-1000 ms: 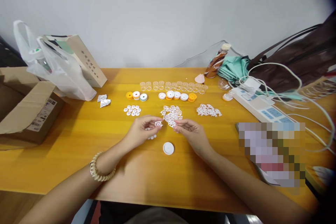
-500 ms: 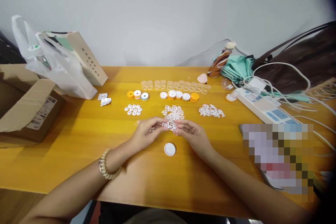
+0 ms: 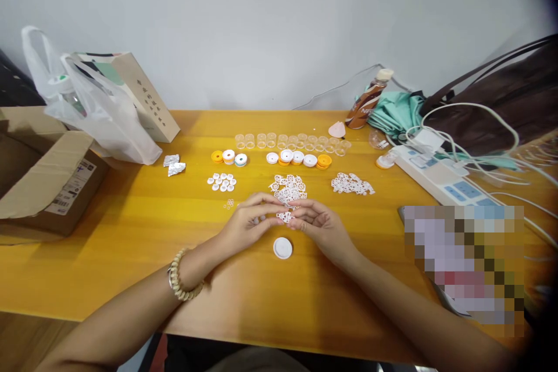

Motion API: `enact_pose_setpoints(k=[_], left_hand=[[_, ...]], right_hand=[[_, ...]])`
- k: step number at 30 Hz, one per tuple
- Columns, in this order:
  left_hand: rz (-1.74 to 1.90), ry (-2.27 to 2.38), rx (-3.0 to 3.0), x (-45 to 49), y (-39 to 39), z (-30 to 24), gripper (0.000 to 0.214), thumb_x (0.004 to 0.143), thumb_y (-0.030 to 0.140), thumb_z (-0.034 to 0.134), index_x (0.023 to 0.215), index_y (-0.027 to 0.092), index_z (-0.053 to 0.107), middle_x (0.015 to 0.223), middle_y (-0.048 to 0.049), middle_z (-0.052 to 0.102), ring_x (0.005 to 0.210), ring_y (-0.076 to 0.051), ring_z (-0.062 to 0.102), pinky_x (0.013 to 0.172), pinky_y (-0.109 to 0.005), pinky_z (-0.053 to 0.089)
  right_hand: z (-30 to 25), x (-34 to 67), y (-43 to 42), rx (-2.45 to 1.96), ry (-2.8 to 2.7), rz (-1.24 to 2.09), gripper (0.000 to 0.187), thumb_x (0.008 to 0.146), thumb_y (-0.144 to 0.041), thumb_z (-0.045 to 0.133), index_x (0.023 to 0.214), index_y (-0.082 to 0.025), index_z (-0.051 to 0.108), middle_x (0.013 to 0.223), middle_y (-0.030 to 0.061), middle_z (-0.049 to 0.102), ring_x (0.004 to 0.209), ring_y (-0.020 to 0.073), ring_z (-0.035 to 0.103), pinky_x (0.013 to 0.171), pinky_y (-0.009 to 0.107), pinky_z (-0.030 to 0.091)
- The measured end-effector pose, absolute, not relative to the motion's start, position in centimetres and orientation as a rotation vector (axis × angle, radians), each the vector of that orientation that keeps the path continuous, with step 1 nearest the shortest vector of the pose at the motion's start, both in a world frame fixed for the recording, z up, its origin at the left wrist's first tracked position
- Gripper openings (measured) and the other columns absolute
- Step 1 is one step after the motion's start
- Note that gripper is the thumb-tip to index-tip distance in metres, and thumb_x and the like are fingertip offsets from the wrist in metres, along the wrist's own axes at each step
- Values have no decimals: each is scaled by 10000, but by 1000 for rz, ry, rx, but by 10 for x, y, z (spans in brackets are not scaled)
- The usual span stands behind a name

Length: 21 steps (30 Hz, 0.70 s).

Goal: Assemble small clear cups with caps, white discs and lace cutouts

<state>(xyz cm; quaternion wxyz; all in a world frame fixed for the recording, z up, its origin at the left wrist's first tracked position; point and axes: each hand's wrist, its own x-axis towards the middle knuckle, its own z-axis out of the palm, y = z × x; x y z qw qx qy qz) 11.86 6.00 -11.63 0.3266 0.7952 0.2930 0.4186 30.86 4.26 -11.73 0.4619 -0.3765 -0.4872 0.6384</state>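
Note:
Between the fingertips of both hands is a small white openwork plastic piece (image 3: 285,217), partly covered by the fingers. My left hand (image 3: 250,222) pinches its left side and my right hand (image 3: 317,222) its right side. Just in front of them on the table lies a round white cap (image 3: 283,248). Behind the fingertips is a heap of white openwork pieces (image 3: 290,187), and a second heap of white pieces (image 3: 351,183) lies to the right. Small white round discs (image 3: 222,182) and tiny clear rings (image 3: 229,204) are near my left hand.
Clear cups (image 3: 293,142) form a row at the back, before white and orange caps (image 3: 297,158). A cardboard box (image 3: 47,186) and plastic bag (image 3: 104,116) stand left. Right are a bottle (image 3: 368,100), a power strip (image 3: 440,173) with cables and a dark bag (image 3: 492,90).
The fingers have shifted on the white openwork piece, which is turned and now shows less of itself between them. My left fingers reach further right, over it. The cap stays on the table.

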Motion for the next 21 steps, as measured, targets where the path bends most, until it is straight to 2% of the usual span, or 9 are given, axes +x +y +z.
enact_pose_setpoints(k=[7,14,21], left_hand=[[1067,797,2020,121,55,-113,262,816,190,572,1071,222,620,996,-68,620,915,-151,581,822,-316,475],[918,906,1829,123,52,-105,217,826,256,558,1004,179,655,905,-74,666,808,-144,600,727,-275,479],[891,1018,1599,130,49,-102,217,788,229,597,982,145,644,903,-67,685,734,-121,615,657,-227,477]], right_hand=[[-119,306,41,-961,-1233,1512,284,683,-239,705,937,-227,578,761,-8,675,747,124,636,776,301,507],[-119,304,39,-982,-1258,1482,262,692,-254,694,920,-232,567,758,-8,667,763,130,633,781,306,510],[-120,302,38,-966,-1304,1410,230,716,-228,669,922,-239,568,785,-14,640,784,115,615,801,278,488]])
